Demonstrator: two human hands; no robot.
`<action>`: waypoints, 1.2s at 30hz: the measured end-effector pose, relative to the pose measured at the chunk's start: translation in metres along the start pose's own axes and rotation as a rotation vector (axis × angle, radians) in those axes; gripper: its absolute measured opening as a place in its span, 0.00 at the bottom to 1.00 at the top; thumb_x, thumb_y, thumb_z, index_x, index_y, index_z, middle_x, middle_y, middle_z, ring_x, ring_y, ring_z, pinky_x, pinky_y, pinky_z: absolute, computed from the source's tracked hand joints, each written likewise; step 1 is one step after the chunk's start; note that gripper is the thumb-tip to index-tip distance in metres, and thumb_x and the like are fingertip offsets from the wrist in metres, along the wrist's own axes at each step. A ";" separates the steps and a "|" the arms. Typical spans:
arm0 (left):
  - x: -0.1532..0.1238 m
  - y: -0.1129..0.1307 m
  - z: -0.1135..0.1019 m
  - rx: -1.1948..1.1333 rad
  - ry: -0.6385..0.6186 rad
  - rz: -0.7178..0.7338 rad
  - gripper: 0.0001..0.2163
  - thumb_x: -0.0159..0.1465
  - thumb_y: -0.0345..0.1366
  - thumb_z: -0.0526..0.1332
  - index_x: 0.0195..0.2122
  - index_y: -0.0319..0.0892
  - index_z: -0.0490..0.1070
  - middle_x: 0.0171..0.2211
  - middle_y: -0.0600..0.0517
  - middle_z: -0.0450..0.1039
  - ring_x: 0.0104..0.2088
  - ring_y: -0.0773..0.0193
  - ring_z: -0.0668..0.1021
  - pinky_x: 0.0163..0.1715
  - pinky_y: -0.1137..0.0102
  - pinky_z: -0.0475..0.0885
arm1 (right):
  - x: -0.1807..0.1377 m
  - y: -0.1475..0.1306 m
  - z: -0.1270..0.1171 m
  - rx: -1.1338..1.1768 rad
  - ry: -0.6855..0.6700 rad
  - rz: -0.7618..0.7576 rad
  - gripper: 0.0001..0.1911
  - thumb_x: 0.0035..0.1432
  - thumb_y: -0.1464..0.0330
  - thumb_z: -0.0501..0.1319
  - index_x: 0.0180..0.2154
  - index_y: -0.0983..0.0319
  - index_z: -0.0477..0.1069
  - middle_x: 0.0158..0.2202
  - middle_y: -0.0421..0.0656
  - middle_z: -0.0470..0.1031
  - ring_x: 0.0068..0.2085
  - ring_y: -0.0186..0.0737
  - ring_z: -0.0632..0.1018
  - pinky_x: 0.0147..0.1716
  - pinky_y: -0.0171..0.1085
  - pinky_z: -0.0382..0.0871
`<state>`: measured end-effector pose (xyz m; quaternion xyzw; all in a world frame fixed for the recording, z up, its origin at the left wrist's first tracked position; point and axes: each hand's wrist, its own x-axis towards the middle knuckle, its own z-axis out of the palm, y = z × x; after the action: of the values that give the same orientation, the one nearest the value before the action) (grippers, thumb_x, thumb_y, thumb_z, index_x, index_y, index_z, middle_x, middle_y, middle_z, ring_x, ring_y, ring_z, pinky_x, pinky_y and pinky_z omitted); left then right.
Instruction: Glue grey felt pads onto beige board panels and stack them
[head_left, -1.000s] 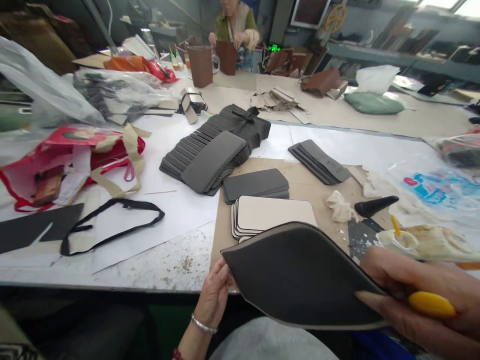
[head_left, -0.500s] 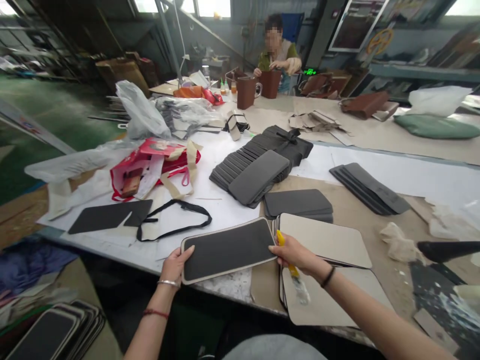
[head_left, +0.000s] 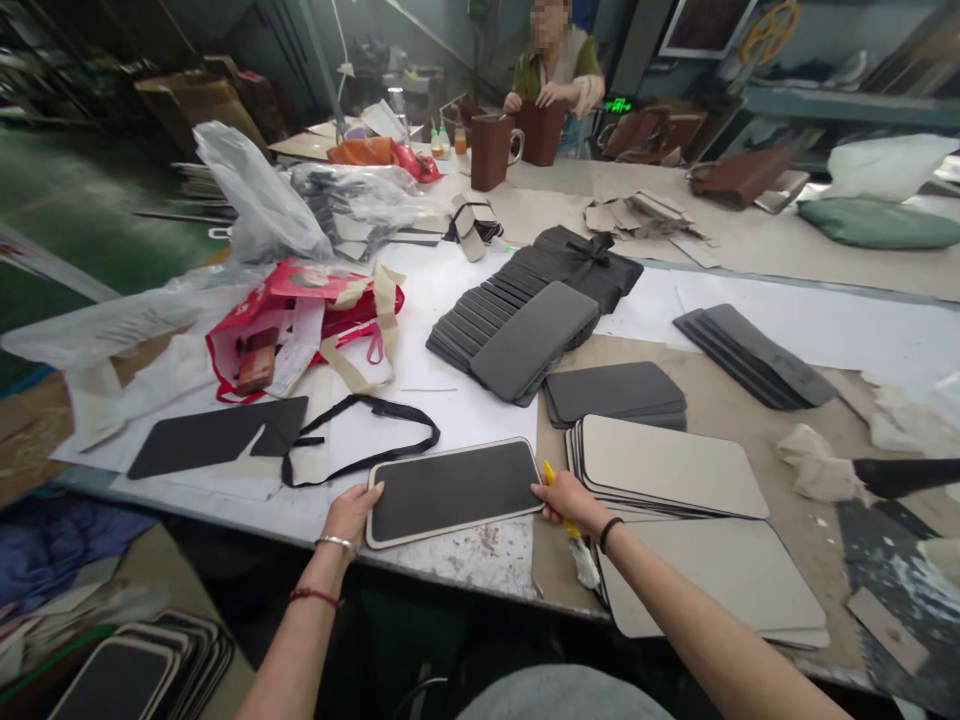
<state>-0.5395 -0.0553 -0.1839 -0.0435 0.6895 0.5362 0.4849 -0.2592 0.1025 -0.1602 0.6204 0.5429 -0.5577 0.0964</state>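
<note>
While pressed flat near tabletop (head_left: 465, 555) edge: black cream-bordered panel (head_left: 454, 490); left hand (head_left: 349, 515) gripping left end, right hand (head_left: 566, 500) steadying right end, fingers closed round yellow-handled brush (head_left: 583, 560), bristles turned away, seemingly sparing panel face.

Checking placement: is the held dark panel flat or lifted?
Flat: dark panel lies on table; left hand, and right hand with brush, hold its ends.

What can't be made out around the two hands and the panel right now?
All in the head view:
1. Middle of the brush handle: hidden inside the right hand.
2. Whether the left hand has fingers under the black panel: hidden by the hand and the panel.
3. Floor stack: cut off by the bottom edge.
4. Dark tool: cut off by the right edge.
</note>
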 end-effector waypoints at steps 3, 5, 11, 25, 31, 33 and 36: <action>0.000 -0.002 -0.002 -0.027 -0.013 0.008 0.03 0.50 0.28 0.63 0.25 0.36 0.70 0.17 0.53 0.72 0.21 0.63 0.76 0.24 0.70 0.74 | 0.003 0.003 0.003 -0.020 0.009 -0.010 0.13 0.58 0.69 0.53 0.22 0.62 0.59 0.10 0.34 0.63 0.11 0.25 0.62 0.13 0.26 0.52; 0.002 -0.004 -0.003 -0.043 -0.023 0.015 0.04 0.49 0.29 0.64 0.25 0.36 0.70 0.17 0.52 0.72 0.21 0.62 0.76 0.25 0.68 0.74 | 0.006 0.006 0.004 -0.042 0.007 -0.019 0.13 0.58 0.68 0.53 0.22 0.63 0.60 0.10 0.34 0.63 0.11 0.25 0.61 0.13 0.26 0.52; 0.004 -0.006 -0.004 -0.042 -0.022 0.030 0.04 0.49 0.31 0.64 0.25 0.36 0.70 0.17 0.52 0.72 0.22 0.62 0.76 0.25 0.67 0.74 | 0.013 0.007 0.004 -0.135 0.032 -0.025 0.14 0.55 0.63 0.57 0.22 0.63 0.62 0.12 0.36 0.66 0.13 0.25 0.63 0.15 0.26 0.55; -0.003 0.001 -0.003 0.514 0.164 0.148 0.07 0.55 0.35 0.58 0.31 0.37 0.70 0.21 0.51 0.72 0.27 0.59 0.76 0.30 0.65 0.71 | 0.012 -0.001 0.004 -0.182 0.071 0.033 0.15 0.56 0.67 0.56 0.19 0.64 0.63 0.11 0.38 0.66 0.12 0.28 0.64 0.13 0.27 0.56; 0.005 0.029 -0.009 0.983 0.364 0.396 0.15 0.56 0.28 0.56 0.46 0.41 0.67 0.35 0.46 0.71 0.41 0.56 0.73 0.42 0.63 0.65 | 0.022 0.003 0.006 -0.274 0.058 0.014 0.18 0.57 0.67 0.53 0.17 0.64 0.63 0.13 0.43 0.68 0.12 0.30 0.66 0.14 0.29 0.58; 0.011 0.038 -0.005 1.087 0.356 0.448 0.13 0.56 0.27 0.56 0.42 0.41 0.69 0.34 0.47 0.71 0.38 0.59 0.74 0.40 0.64 0.66 | 0.025 0.004 0.006 -0.290 0.066 0.019 0.17 0.57 0.66 0.53 0.18 0.64 0.64 0.15 0.44 0.70 0.13 0.30 0.67 0.15 0.29 0.59; 0.015 0.060 0.003 1.198 0.344 0.522 0.07 0.58 0.33 0.58 0.37 0.39 0.69 0.34 0.49 0.71 0.35 0.63 0.74 0.37 0.65 0.69 | 0.024 0.005 0.006 -0.292 0.075 0.021 0.19 0.57 0.66 0.53 0.17 0.64 0.63 0.15 0.44 0.69 0.14 0.30 0.67 0.15 0.29 0.60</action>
<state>-0.5801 -0.0205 -0.1529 0.3162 0.9230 0.1464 0.1631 -0.2644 0.1100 -0.1841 0.6258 0.6151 -0.4482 0.1709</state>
